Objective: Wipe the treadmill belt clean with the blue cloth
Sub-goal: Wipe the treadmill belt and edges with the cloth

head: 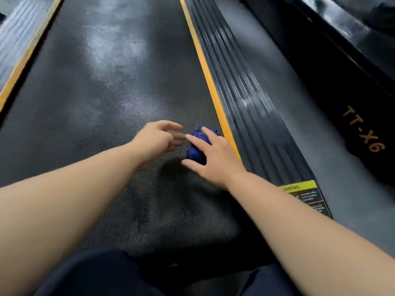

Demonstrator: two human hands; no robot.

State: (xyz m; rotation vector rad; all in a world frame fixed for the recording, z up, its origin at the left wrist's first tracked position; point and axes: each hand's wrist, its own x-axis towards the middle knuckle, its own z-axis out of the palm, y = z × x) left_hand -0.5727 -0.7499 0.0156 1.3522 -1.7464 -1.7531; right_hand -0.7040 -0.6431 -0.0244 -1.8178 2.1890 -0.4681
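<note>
Broadly, the treadmill belt (106, 82) fills the middle of the frame, and pale, dusty patches (113, 45) show toward the upper centre, so most of the wiping looks yet to be done. The step in hand seems to be taking hold of the cloth. To do it well, the wad should be opened out flatter so more fabric meets the textured surface. Strokes should then run lengthwise with firm, even pressure, overlapping from the yellow stripe (205, 67) across to the far edge. The ribbed side rail (241, 99) at right is best kept off, as the cloth lies just beside it.

The right hand (215, 159) lies spread wide over the blue cloth (197, 144), fingers fairly straight, at centre right of the frame. The left hand (158, 139) reaches in beside it, open and relaxed, holding nothing and not touching the cloth.

The cloth is crumpled and half covered, so its full extent and any dirt on it cannot be judged. Whether the right fingertips tuck under it is hidden. The warning label (305, 195) at lower right is cut by the forearm and its small print is unreadable. Blur softens the upper corners.
</note>
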